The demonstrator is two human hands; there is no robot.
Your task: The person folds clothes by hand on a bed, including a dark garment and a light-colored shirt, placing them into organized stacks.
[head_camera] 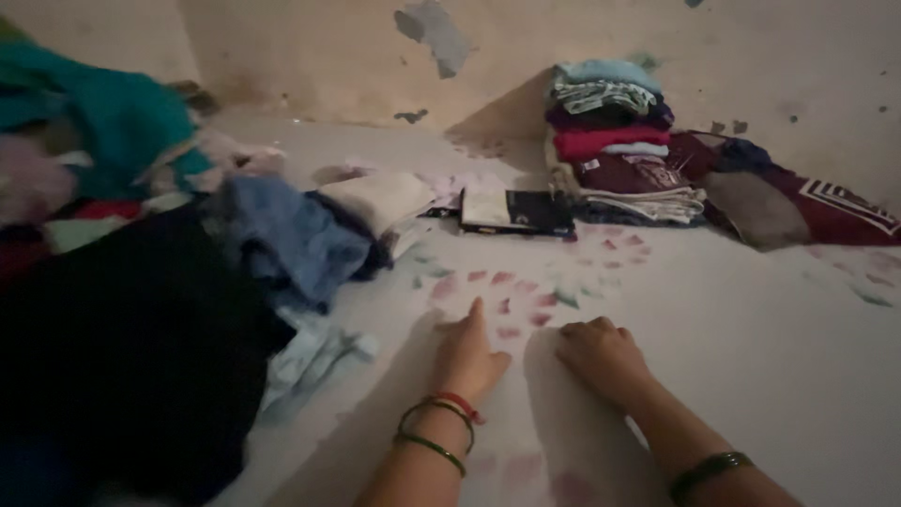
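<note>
From the head camera, both hands rest on a pale sheet (751, 357) printed with faint red and green flower shapes, which covers the whole surface and carries everything else in view. The left hand (466, 355) lies palm down near the sheet's near edge, its fingers held together and stretched forward, flat against the cloth and pinching nothing; red and green bangles (439, 424) ring its wrist. The right hand (601, 355) sits just beside it, apart by a narrow gap, with the fingers curled under so the knuckles press onto the sheet; whether anything is tucked inside the curl cannot be told. A dark bangle (706, 471) circles the right forearm near the lower edge of the view. Just ahead of the fingertips lies the printed flower ring (511, 300) on the sheet. Along the sheet's left side spreads a loose heap of clothes: a large black garment (122, 347) nearest the left hand, a crumpled blue garment (291, 235) behind it, a cream cloth (380, 199) beside that, and a teal piece (113, 113) at the far left corner. Toward the far edge, well apart from both hands, lies a flat folded dark cloth (516, 211), and beyond it to the right a neat stack of folded clothes (615, 141) stands against the stained wall (310, 56), with a maroon garment (826, 207) lying beside the stack.
</note>
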